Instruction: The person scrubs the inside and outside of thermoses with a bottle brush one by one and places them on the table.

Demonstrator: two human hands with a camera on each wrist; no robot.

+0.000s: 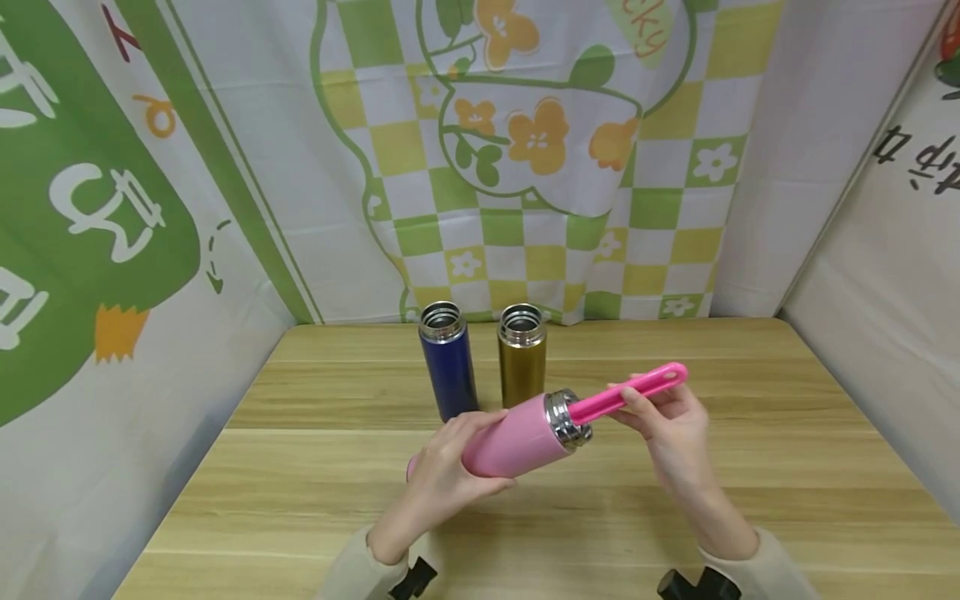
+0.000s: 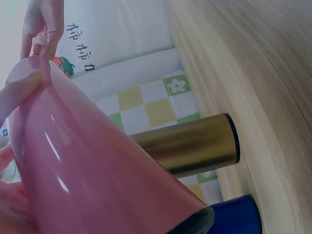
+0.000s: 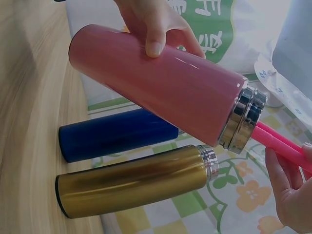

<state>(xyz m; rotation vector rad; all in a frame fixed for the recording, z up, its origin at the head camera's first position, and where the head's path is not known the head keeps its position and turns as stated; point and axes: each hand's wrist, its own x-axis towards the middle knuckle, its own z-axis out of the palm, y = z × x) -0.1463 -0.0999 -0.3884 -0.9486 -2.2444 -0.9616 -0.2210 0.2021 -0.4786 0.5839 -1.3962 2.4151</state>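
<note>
My left hand (image 1: 450,467) grips a pink thermos bottle (image 1: 517,437) round its body, tilted with its lidless steel mouth toward the right. In the right wrist view the thumb of that hand lies along the side of the pink bottle (image 3: 161,83). Between thumb and fingers, my right hand (image 1: 671,425) pinches a bright pink plastic handle (image 1: 630,393). The handle's far end goes into the bottle's mouth, where the rest of it is hidden. Part of my right hand (image 2: 44,24) shows beyond the bottle in the left wrist view.
Behind the pink bottle, a blue bottle (image 1: 450,367) and a gold bottle (image 1: 522,358) stand upright without lids on the wooden table (image 1: 300,475). A printed cloth (image 1: 525,242) hangs at the table's back edge, with further cloth walls on both sides.
</note>
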